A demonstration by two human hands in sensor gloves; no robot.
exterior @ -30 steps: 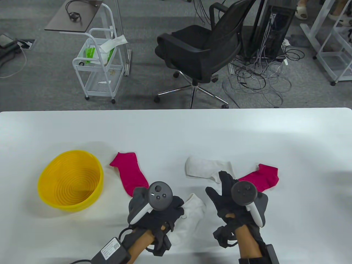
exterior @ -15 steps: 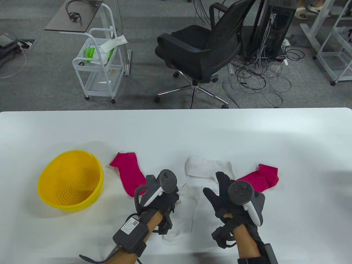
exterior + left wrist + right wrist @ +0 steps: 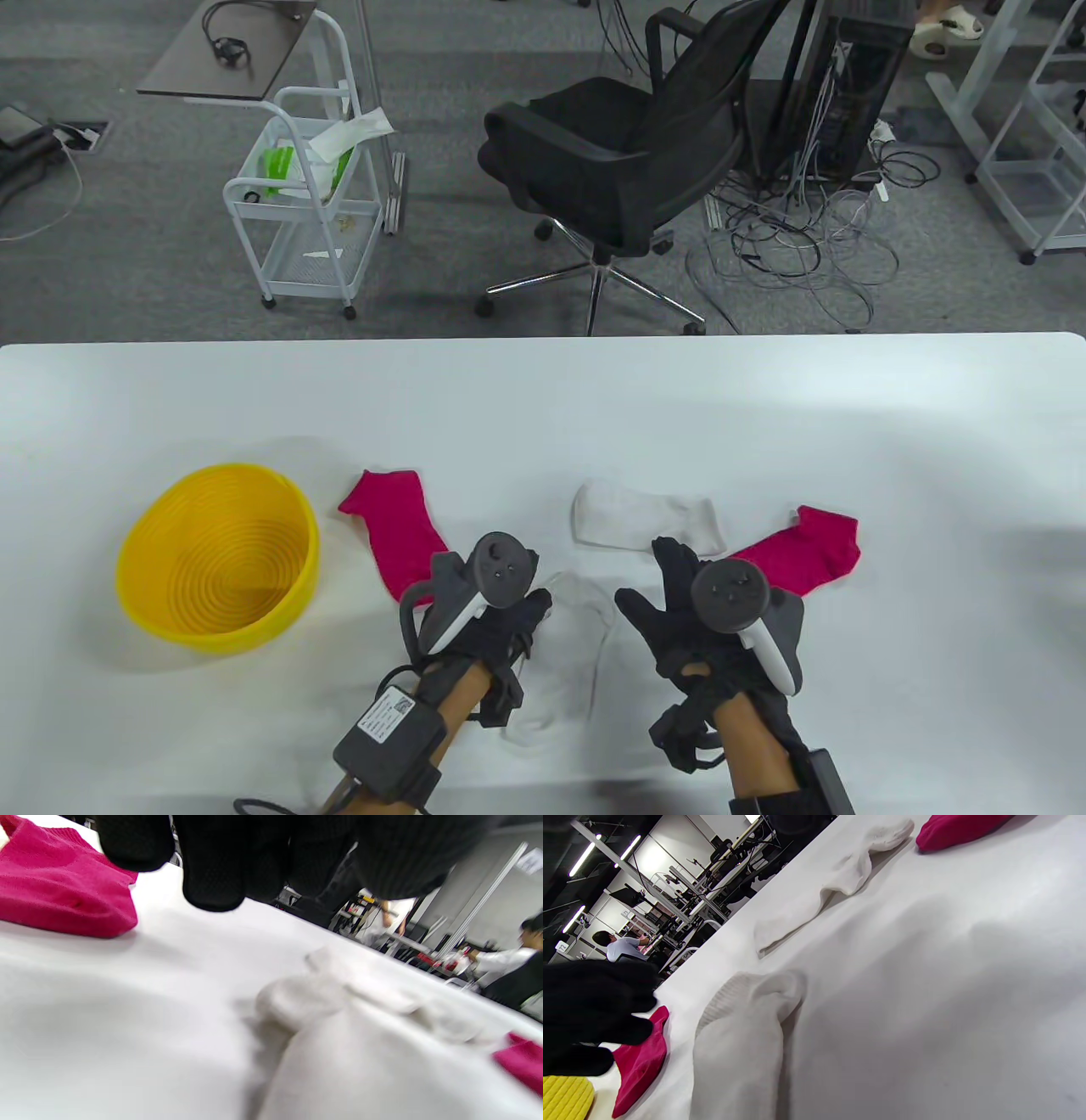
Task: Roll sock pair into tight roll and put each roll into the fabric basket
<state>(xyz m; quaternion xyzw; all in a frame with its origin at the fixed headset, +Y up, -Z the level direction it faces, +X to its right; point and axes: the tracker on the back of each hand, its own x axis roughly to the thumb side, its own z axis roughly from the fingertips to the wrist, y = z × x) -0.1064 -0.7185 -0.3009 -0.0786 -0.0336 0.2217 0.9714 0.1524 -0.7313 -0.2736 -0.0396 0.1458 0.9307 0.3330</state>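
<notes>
Hands: left hand (image 3: pixel 496 628) is kept over near white sock (image 3: pixel 568 654), grasp cannot be told | right hand (image 3: pixel 679 611) is spread, nothing held | basket (image 3: pixel 216 556) is seen at left.

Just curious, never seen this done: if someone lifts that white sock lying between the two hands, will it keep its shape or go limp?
The near white sock would probably go limp: it lies creased and bent on the table. It looks thin and knitted, so likely light. Pushed, it would probably bunch up rather than slide.
</notes>
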